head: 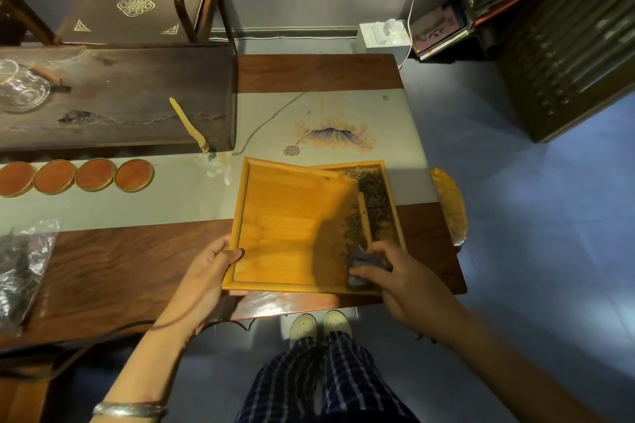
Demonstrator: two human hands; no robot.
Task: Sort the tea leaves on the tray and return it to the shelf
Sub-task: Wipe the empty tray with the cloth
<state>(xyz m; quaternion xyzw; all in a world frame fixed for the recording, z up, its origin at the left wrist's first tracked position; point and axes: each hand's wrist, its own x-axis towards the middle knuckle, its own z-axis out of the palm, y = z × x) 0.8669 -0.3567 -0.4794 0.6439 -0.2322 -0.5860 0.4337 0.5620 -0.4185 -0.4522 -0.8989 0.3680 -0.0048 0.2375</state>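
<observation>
A light wooden tray [288,227] lies tilted over a second wooden tray [391,203] near the table's front right corner. Dark tea leaves [376,203] fill the lower tray's exposed right strip, and a narrower band of tea leaves [352,230] lies along the upper tray's right edge. My left hand [209,271] grips the upper tray's front left corner. My right hand [395,271] holds a small dark cloth [364,263] pressed on the tray's front right part, beside the leaves.
Several round orange coasters [94,174] line the runner at left. A plastic bag of tea leaves [20,261] lies at the far left. A dark wooden tea board [117,96] with a bamboo scoop [189,124] stands behind. The shelf [563,34] is at right.
</observation>
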